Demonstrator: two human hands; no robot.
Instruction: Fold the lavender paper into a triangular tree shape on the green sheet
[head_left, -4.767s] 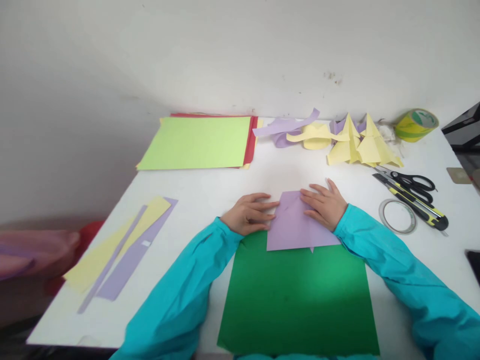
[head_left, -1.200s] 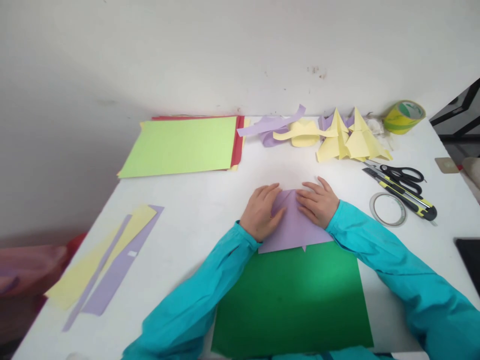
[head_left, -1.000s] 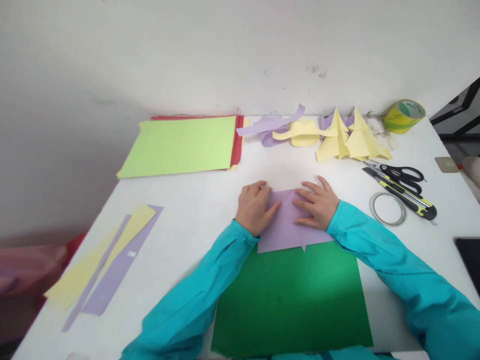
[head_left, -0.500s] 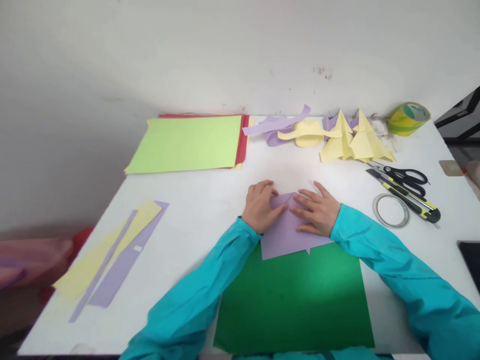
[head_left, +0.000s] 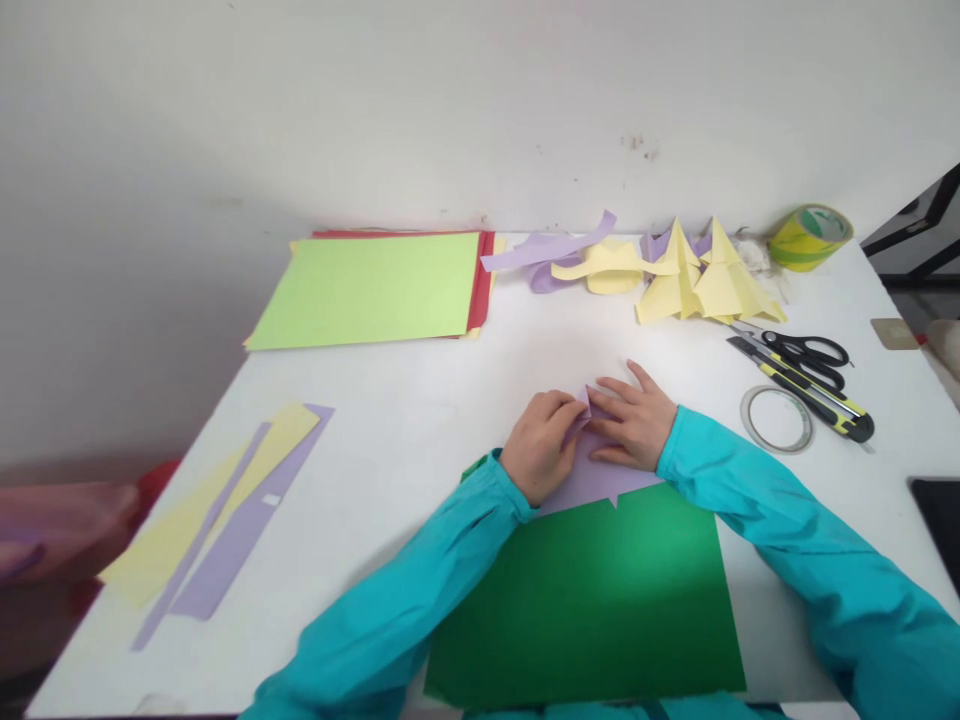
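Observation:
A sheet of purple paper [head_left: 589, 482] lies over the far part of a green sheet [head_left: 600, 600], partly covered by both hands. With fingers curled in a pinch, my left hand [head_left: 541, 445] grips a raised, folded edge of the purple paper. My right hand [head_left: 634, 415] rests flat on the paper's right part, fingers spread, its fingertips close to the pinched fold. A small pointed tab sticks out from the near edge of the purple paper. The paper's left part is hidden under my left hand.
Green and red sheets [head_left: 367, 290] are stacked at the back left. Yellow folded paper shapes [head_left: 675, 280], curled strips [head_left: 611, 268] and a tape roll [head_left: 810, 238] stand along the wall. Scissors [head_left: 810, 355], a cutter [head_left: 810, 395] and clear tape [head_left: 776, 418] lie right; paper strips [head_left: 232, 530] left.
My left hand has moved right and closed its fingers on the purple paper's edge, lifting a fold. My right hand has stayed nearly still on the sheet.

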